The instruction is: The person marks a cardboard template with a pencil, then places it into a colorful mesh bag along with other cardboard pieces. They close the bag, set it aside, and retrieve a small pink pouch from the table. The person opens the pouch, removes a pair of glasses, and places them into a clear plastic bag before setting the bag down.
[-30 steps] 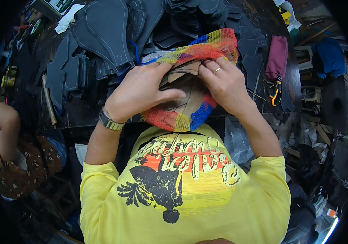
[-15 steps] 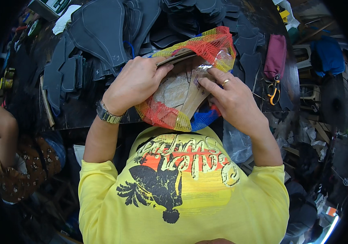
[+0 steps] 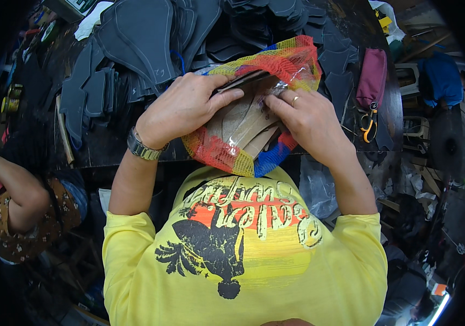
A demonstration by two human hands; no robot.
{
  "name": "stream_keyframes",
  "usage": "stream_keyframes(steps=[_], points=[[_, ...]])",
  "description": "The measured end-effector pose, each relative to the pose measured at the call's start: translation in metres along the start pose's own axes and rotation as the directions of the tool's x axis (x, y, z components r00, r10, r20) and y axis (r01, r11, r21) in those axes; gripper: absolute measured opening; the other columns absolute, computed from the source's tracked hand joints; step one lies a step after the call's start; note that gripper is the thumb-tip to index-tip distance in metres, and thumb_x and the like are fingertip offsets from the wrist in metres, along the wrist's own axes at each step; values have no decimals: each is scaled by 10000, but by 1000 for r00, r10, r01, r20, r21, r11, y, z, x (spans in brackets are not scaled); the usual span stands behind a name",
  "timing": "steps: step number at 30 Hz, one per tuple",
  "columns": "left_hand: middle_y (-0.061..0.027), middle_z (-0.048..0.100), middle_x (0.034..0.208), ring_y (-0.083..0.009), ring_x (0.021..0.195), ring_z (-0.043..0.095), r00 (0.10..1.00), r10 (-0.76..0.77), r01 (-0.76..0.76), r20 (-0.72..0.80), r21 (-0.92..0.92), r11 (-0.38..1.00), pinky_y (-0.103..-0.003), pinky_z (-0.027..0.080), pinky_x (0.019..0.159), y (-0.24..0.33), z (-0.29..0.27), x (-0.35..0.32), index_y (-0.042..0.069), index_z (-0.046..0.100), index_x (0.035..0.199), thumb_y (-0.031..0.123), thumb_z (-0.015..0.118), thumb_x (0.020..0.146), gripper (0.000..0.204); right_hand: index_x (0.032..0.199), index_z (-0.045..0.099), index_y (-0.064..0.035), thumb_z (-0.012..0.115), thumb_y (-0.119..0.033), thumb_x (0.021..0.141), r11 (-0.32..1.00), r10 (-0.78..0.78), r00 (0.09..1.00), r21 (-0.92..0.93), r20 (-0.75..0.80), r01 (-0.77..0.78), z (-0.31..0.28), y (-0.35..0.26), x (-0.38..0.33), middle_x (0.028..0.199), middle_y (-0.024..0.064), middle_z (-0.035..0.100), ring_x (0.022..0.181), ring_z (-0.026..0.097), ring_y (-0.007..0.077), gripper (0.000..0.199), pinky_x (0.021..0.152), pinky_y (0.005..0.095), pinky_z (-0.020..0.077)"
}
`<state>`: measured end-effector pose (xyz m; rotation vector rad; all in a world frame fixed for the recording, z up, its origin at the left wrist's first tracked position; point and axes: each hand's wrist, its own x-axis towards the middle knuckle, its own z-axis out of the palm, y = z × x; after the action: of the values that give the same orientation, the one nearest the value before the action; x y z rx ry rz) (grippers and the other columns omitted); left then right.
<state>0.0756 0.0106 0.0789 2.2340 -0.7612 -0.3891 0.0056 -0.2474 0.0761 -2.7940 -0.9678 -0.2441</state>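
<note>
A red, yellow and blue mesh bag (image 3: 216, 155) lies open at the table's near edge. Inside are flat brown cardboard pieces (image 3: 250, 130) and some clear plastic. My left hand (image 3: 181, 111), wearing a metal wristwatch, is closed at the bag's left side. Dark-edged boards (image 3: 246, 79) come out between its thumb and forefinger. From the right, my right hand (image 3: 314, 125), with a ring, reaches into the opening. Its fingers are bent down among the cardboard and plastic; their tips are partly hidden, so what they pinch cannot be made out.
Stacks of dark grey cut panels (image 3: 140, 41) cover the table's far side. To the right lie a maroon pouch (image 3: 372, 76) and orange-handled scissors (image 3: 370, 127). A wooden stick (image 3: 63, 130) rests at left. Another person's arm (image 3: 18, 187) is near the left side.
My right hand has moved deeper into the bag, and the cardboard pieces in it have shifted and fanned apart. My left thumb reaches further over the opening. The other person's arm has changed position.
</note>
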Motion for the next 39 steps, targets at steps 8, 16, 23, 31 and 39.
stream_keyframes(steps=[8, 16, 23, 31, 39], points=[[-239, 667, 1020, -393, 893, 700, 1000, 22, -24, 10, 413, 911, -444, 570, 799, 25, 29, -19, -52, 568, 1173, 511, 819, 798, 722, 1061, 655, -45, 742, -86, 817, 991, 111, 990, 88, -86, -103, 17, 5, 12, 939, 107, 643, 899, 658, 317, 263, 758, 414, 530], [-233, 674, 987, -377, 939, 701, 998, 52, -65, 44, 383, 921, -424, 580, 795, 22, 29, -22, -54, 577, 1102, 394, 806, 831, 572, 1030, 650, -63, 770, -83, 782, 997, 72, 997, 42, 2, -72, -16, 3, -15, 921, 73, 627, 953, 629, 287, 276, 944, 436, 464], [-233, 691, 944, -372, 874, 717, 996, 89, -94, 30, 401, 911, -435, 580, 760, 22, 27, -18, -58, 606, 1052, 435, 774, 860, 555, 997, 666, -79, 772, -86, 780, 994, 78, 994, -76, -73, -83, -2, 7, -16, 928, 67, 627, 922, 631, 262, 242, 947, 437, 463], [-232, 698, 864, -390, 771, 711, 994, 100, -77, -37, 394, 916, -458, 579, 688, 16, 31, -13, -54, 628, 1006, 398, 680, 949, 459, 1044, 693, -85, 764, -79, 783, 997, 18, 976, -75, -216, -35, 1, 16, -3, 976, 58, 650, 945, 657, 254, 270, 866, 402, 499], [-251, 679, 771, -429, 719, 673, 981, 147, -113, -126, 245, 963, -504, 553, 667, -1, 17, 1, -30, 695, 970, 274, 539, 1036, 348, 974, 711, -60, 811, -64, 766, 993, 62, 961, 109, -270, -33, -11, -9, -9, 955, 73, 682, 944, 666, 254, 231, 904, 418, 508]])
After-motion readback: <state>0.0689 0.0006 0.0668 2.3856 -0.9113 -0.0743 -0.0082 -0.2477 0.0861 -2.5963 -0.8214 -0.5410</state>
